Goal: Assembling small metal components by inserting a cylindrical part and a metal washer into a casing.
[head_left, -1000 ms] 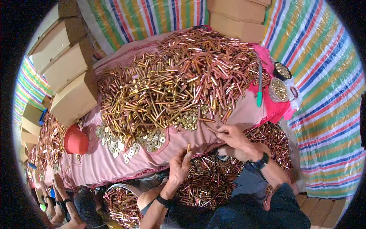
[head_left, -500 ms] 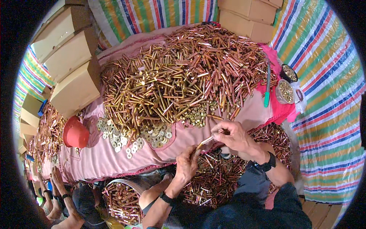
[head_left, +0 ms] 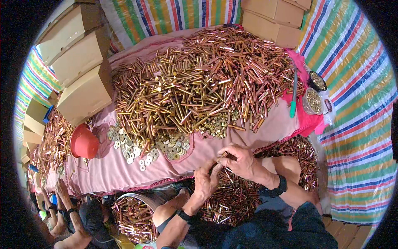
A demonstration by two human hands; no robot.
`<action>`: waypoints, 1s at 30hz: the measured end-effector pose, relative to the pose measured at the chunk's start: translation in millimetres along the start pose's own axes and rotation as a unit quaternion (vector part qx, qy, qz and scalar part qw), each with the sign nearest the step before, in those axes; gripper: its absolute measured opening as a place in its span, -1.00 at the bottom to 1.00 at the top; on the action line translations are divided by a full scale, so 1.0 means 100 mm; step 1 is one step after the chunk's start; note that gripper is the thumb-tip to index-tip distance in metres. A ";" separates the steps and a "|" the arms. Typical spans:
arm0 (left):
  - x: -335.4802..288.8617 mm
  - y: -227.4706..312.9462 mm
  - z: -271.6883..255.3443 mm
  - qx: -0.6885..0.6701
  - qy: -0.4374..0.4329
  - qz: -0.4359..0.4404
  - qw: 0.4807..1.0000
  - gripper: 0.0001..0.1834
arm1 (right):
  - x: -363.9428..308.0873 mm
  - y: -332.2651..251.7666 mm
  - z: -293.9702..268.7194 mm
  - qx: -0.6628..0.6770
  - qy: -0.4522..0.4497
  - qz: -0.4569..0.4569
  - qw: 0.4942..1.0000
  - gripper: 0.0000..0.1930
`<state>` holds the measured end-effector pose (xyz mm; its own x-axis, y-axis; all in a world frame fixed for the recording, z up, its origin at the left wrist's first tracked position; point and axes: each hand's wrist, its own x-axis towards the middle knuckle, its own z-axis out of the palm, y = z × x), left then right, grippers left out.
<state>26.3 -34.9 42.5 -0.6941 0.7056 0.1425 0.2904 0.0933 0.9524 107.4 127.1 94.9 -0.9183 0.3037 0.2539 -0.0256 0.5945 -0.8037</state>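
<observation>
My left hand (head_left: 205, 179) and my right hand (head_left: 239, 162) meet just in front of the near edge of a pink cloth (head_left: 124, 176). Both have their fingers closed around a slim brass-coloured bolt (head_left: 224, 155), most of which the fingers hide. Beyond them a big heap of similar bolts (head_left: 178, 91) covers the cloth. Small brass nuts (head_left: 214, 128) lie along the heap's near side, and flat round washers (head_left: 176, 149) are spread left of them. Under my hands, more bolts (head_left: 232, 193) fill the space by my legs.
A red bowl (head_left: 85, 142) lies tipped at the left beside cardboard boxes (head_left: 85, 93). On the right are a green-handled tool (head_left: 293, 108) and a clear tub of small parts (head_left: 311, 101). A bucket of bolts (head_left: 134, 218) stands lower left, near another person's hand (head_left: 63, 191).
My hands have drawn together, the right one moving left and slightly down toward the left. The bolt, plainly visible between them before, is now mostly covered by fingers. The view has shifted slightly.
</observation>
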 end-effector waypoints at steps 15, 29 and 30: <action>-0.08 -0.23 0.04 -0.123 -0.016 -0.020 0.992 -0.83 | -0.04 0.04 0.07 0.028 -0.063 0.082 0.994 -0.70; 0.34 -0.38 0.01 -0.136 0.146 -0.097 0.975 -0.34 | 0.46 0.40 0.42 -0.149 0.025 0.019 0.988 -0.76; 0.32 -0.43 -0.01 -0.117 0.180 -0.092 0.972 -0.34 | 0.53 0.43 0.45 -0.155 0.033 0.014 0.987 -0.75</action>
<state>-9.1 -16.6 6.2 -0.9179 0.3966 0.0084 0.0105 0.0029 0.9999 39.5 135.7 49.6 -0.8887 0.3652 0.2772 0.1309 0.7815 -0.6100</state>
